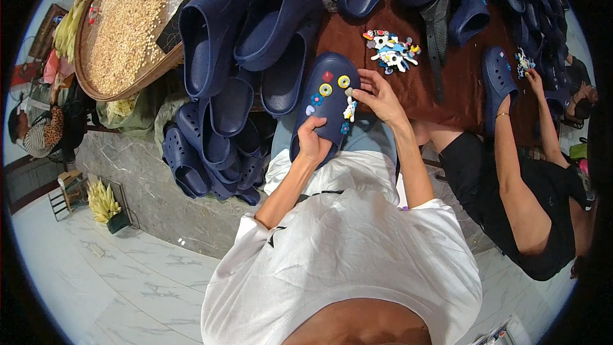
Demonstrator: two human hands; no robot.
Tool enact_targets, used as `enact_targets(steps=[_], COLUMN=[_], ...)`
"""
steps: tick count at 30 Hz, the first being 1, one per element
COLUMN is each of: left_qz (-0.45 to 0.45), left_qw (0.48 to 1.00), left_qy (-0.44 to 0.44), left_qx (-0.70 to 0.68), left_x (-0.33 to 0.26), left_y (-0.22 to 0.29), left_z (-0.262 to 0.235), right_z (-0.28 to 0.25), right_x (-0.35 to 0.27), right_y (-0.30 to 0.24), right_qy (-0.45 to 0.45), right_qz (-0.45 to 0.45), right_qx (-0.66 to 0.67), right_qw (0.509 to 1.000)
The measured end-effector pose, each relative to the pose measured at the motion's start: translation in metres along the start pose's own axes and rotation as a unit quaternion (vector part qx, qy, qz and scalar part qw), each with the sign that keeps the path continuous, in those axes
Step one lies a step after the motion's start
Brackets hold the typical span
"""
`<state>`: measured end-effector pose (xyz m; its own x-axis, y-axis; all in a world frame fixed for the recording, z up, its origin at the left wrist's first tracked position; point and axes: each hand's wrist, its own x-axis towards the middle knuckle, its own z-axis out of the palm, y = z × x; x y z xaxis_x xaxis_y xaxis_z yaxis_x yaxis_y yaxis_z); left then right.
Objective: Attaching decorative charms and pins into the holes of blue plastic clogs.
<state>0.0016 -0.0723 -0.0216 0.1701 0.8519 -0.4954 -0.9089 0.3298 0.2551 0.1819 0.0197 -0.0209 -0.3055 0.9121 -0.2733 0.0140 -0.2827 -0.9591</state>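
A dark blue clog [331, 121] is tilted in front of me over my lap, its rounded toe pointing away. My left hand [313, 142] is closed around its near left part, thumb on top. Colourful charms sit on its upper: a red one [327, 76], two yellow-ringed eyes, blue flowers, a pale heart [310, 110] and a white figure [350, 111]. At the clog's right edge my right hand [381, 99] pinches, the thumb tip at a small pale charm [348, 91]. The fingers' undersides are hidden. Beyond lies a pile of loose charms [393, 52] on brown cloth.
More blue clogs [278, 22] are heaped to the left and along the far side. A woven tray [121, 92] of pale grains stands at far left. A black strap [437, 35] lies on the brown cloth [463, 92]. At right, a person [530, 198] holds another clog [499, 80].
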Motion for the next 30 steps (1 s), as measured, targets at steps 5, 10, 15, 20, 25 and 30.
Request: enact_targets(steps=[5,10,15,20,25,30], left_qz=[-0.001,-0.003,0.009,0.010,0.008,0.036], left_qw=[1.000,1.000,1.000,0.999,0.999,0.995], left_qy=[-0.005,-0.001,0.025,0.039,0.045,0.034], left_qx=[0.002,0.029,0.012,-0.033,-0.006,0.086], left_x=[-0.001,0.001,0.000,-0.004,-0.004,-0.011], left_y=[0.002,0.004,0.000,0.002,-0.004,-0.014], left_z=[-0.003,0.001,0.009,0.016,0.014,-0.002], right_z=[0.009,0.016,0.009,0.016,0.013,0.017], right_x=[0.001,-0.001,-0.005,-0.009,-0.004,-0.001], right_y=[-0.008,-0.004,-0.008,-0.014,0.011,0.017], right_qy=[-0.013,0.023,-0.012,0.003,0.020,0.030], right_qz=[0.017,0.002,0.010,0.010,-0.031,-0.045], right_qx=[-0.014,-0.061,0.025,0.040,0.003,0.004], right_qw=[1.000,0.998,1.000,0.999,0.999,0.999])
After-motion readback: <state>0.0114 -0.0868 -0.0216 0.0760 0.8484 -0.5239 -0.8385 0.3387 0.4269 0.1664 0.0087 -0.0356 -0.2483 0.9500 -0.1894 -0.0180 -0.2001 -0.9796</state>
